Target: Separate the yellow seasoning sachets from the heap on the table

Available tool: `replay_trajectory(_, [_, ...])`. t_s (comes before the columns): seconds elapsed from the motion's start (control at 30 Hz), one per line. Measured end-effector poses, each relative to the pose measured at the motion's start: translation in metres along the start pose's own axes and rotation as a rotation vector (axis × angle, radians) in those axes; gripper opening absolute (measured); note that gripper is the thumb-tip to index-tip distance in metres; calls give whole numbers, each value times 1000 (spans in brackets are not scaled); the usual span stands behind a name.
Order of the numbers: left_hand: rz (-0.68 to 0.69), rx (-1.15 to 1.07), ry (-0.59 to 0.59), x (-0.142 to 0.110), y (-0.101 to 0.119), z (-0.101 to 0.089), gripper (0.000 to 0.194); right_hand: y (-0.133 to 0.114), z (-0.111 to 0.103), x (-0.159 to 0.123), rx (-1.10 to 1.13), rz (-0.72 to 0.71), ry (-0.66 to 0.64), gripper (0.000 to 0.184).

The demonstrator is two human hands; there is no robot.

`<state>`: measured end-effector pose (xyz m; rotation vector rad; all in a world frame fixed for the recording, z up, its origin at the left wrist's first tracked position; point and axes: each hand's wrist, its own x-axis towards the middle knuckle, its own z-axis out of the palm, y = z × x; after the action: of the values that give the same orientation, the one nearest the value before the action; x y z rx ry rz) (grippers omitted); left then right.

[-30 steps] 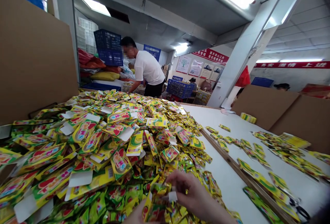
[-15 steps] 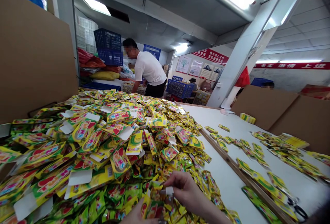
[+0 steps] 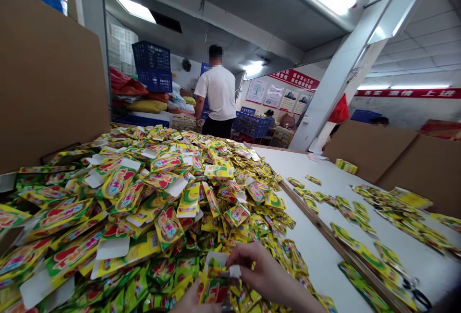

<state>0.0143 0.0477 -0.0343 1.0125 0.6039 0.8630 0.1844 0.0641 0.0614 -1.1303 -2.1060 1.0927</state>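
Low in the middle of the head view, my left hand (image 3: 192, 301) is closed around a small yellow-green printed carton (image 3: 215, 290). Its white end flap stands open at the top. My right hand (image 3: 257, 267) pinches at that open end, thumb and finger at a white side flap (image 3: 235, 271). Something small at the carton's mouth is partly covered by the fingers. Around both hands spreads a large heap of similar yellow cartons (image 3: 189, 199), many with white flaps open. Nearest me, shiny green and yellow packets (image 3: 162, 270) lie under and between them.
A wooden strip (image 3: 326, 230) divides the white table (image 3: 277, 157). On its right lie flat yellow cartons (image 3: 360, 250), a pile of more (image 3: 403, 210) and scissors (image 3: 416, 291). Cardboard sheets (image 3: 50, 73) wall the left side. A co-worker (image 3: 219, 92) stands beyond the heap, near blue crates (image 3: 153, 66).
The carton's white end flap now stands more plainly open, with my right fingers shifted slightly at its mouth. The co-worker has straightened up from bending and turned their back.
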Motion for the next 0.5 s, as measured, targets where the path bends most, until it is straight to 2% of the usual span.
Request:
replay_trajectory(0.13, [2, -43, -31, -1, -1, 1, 50, 1, -3, -1, 76, -6, 23, 22])
replay_trajectory(0.3, [-24, 31, -4, -3, -3, -2, 56, 11, 8, 5, 336, 78, -42, 22])
replay_trajectory(0.37, [-16, 34, 0, -2, -3, -2, 58, 11, 10, 5, 334, 82, -64, 26])
replay_trajectory(0.5, [-29, -11, -6, 0, -2, 1, 48, 11, 6, 0, 253, 76, -155, 34])
